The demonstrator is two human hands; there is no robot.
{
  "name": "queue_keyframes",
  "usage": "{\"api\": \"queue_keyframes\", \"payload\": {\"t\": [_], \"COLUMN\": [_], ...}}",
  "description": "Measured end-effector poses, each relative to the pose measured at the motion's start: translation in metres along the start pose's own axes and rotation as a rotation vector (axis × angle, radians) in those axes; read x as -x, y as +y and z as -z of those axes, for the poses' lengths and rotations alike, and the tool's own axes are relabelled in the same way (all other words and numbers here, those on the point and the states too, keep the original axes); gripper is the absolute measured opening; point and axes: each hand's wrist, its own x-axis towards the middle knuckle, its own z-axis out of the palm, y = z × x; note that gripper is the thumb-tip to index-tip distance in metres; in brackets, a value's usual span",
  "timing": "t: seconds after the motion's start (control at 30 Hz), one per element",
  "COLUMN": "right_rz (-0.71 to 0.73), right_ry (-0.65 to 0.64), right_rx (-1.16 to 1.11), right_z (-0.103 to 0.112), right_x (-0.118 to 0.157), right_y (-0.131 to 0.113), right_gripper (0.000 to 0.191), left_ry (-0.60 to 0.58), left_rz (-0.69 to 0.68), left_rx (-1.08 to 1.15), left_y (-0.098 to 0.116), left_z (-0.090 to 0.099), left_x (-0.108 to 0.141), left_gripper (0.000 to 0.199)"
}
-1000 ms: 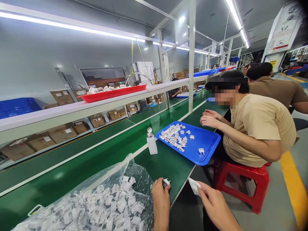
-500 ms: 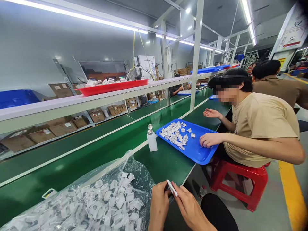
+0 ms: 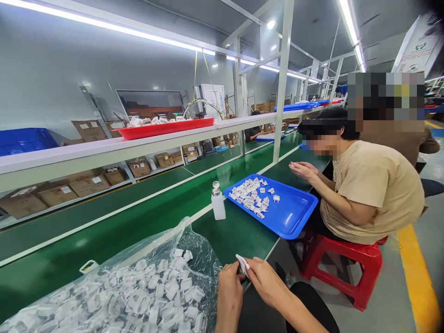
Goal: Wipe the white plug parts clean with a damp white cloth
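My left hand (image 3: 229, 298) grips a small white plug (image 3: 240, 269) with a dark underside, mostly hidden by my fingers. My right hand (image 3: 265, 282) pinches a white wipe (image 3: 242, 264) and presses it against that plug. Both hands sit at the edge of the green workbench (image 3: 239, 245). To their left lies a clear plastic bag (image 3: 197, 252) full of white plug housings (image 3: 161, 291). Farther along the bench stands a plastic dispenser bottle (image 3: 218, 203) with a metal top.
A co-worker (image 3: 371, 194) in a beige T-shirt sits on a red stool (image 3: 347, 263) facing a blue tray (image 3: 291, 212) of white plug pieces. A shelf above the bench carries a red tray (image 3: 163, 128). Cardboard cartons (image 3: 57, 194) fill the lower shelves.
The white wipe has tilted and now lies closer against the plug. My hands have shifted slightly. The co-worker's hand has risen from the blue tray to join their other hand.
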Motion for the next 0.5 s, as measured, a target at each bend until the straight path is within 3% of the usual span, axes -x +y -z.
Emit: {"api": "queue_keyframes", "payload": {"t": [0.27,0.5], "right_rz": [0.002,0.041], "right_ry": [0.014,0.016], "right_rx": [0.013,-0.001], "right_z": [-0.007,-0.02], "right_x": [-0.007,0.024], "right_y": [0.008,0.006], "right_gripper": [0.038,0.052], "left_ry": [0.064,0.126], "left_rz": [-0.012,-0.016], "left_rx": [0.001,0.058], "left_y": [-0.005,-0.003], "left_z": [-0.01,-0.012], "left_x": [0.003,0.011], "left_gripper": [0.054,0.038]}}
